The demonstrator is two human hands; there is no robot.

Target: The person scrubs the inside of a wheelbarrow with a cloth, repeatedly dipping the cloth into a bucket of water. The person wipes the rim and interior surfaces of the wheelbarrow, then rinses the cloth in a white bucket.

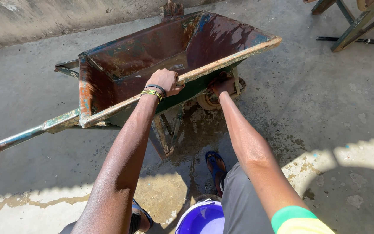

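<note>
Nearest the lens, at the bottom edge, sits a purple plastic bucket [202, 218] with a pale rim, tucked between the person's knees, beside grey shorts [243, 203] and the green-and-yellow sleeve [297, 219] of the right arm. Blue sandals show on both feet, one [216, 167] planted on wet concrete just under the barrow.

Both arms reach forward to a rusty metal wheelbarrow [152, 52], its tray tipped toward the far side, with patches of old green and blue paint among the rust. It stands on the wet concrete floor [325, 99], close to a rough wall at the top of the view.

Left hand [165, 81]: fingers clenched over the near rim of the tray, roughly at its middle, gripping the pale, worn edge. The wrist carries a dark band and a beaded bracelet [153, 92] in yellow, green and black.

Right hand [224, 84]: lower down, beneath the rim on the outside of the tray, pressed against the green underside next to the wheel [206, 102]. It seems wrapped around something there (a frame strut or a cloth, too shadowed to tell), so whether it grasps or merely presses cannot be told.

One long handle [18, 139] runs out to the left edge, its paint flaking. Metal legs [163, 132] rest on the wet patch below the tray. Wooden furniture legs [347, 26] stand at the upper right.
</note>
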